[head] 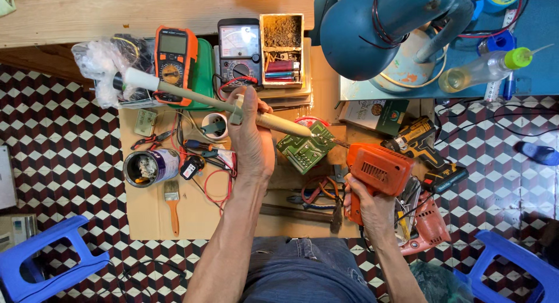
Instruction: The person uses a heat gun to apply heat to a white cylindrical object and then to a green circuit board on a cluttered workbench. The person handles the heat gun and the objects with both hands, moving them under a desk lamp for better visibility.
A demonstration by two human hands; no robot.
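Note:
My left hand [251, 137] grips a long cream-coloured desoldering pump [192, 96], its tip pointing right over a green circuit board [305, 148] lying on the low wooden work board [145, 213]. In my right hand [367, 207] I hold an orange pistol-shaped soldering gun [377, 169] by its handle, its nose aimed left at the circuit board's right edge. Both tool tips meet at the board.
An orange multimeter [173, 55], an analog meter [239, 47] and a tray of parts [282, 50] stand at the back. A tin can [148, 167], paintbrush [172, 201], pliers and wires lie left. A blue desk lamp [378, 23], yellow drill [416, 137] and blue stools [41, 262] surround the work board.

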